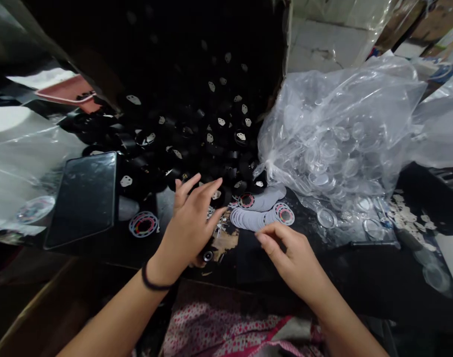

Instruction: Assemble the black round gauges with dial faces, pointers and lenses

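My left hand (191, 223), with a dark band at the wrist, reaches over the front of a heap of black round parts (181, 134), its fingers spread. Below its thumb lie a small round metallic piece (208, 256) and a torn brown patch (226, 241). My right hand (286, 245) is curled, thumb and index finger close together, just in front of a fanned row of grey printed discs (248, 219). Whether anything small sits in that pinch cannot be made out. More printed discs (143, 224) lie left of my left hand.
A clear plastic bag (334, 134) of transparent round covers stands at the right. A dark flat panel (83, 198) leans at the left, near a pink tray (68, 91). Small whitish pieces (408, 215) are scattered at the far right of the black table (323, 277).
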Demonstrator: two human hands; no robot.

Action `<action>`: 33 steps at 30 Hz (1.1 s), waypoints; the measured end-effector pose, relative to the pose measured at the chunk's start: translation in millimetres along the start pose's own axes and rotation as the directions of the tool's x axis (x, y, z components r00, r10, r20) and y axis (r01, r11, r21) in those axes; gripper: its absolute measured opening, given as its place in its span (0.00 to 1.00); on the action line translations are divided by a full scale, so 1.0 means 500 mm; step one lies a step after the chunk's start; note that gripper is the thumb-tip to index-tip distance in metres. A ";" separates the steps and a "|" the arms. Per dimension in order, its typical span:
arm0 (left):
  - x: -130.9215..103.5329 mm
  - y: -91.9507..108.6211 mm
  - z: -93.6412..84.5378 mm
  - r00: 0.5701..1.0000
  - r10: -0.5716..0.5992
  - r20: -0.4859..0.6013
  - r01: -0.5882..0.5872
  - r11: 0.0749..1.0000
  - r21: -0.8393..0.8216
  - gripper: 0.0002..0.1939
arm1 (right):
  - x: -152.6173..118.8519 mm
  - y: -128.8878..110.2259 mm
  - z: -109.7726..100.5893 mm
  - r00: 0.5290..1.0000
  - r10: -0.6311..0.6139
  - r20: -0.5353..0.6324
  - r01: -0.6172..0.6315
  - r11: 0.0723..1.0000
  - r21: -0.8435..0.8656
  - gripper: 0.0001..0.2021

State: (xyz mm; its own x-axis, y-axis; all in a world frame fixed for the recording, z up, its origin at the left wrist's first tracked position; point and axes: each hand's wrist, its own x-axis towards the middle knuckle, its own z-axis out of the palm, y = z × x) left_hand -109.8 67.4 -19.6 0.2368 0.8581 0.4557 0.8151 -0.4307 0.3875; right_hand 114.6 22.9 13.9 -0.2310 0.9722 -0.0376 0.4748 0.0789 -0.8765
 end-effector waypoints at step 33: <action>-0.074 0.183 0.009 0.503 -0.518 0.692 0.497 -0.481 -0.722 0.15 | 0.002 0.004 -0.033 0.987 0.125 -0.098 -0.095 0.959 0.266 0.08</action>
State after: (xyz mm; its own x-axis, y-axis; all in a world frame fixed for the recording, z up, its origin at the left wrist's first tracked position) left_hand -41.6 -2.4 -4.3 0.0624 0.8479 -0.5264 -0.6564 0.4322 0.6184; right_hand 129.5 27.7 20.2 -0.0851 0.9914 -0.0994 0.2519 -0.0751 -0.9648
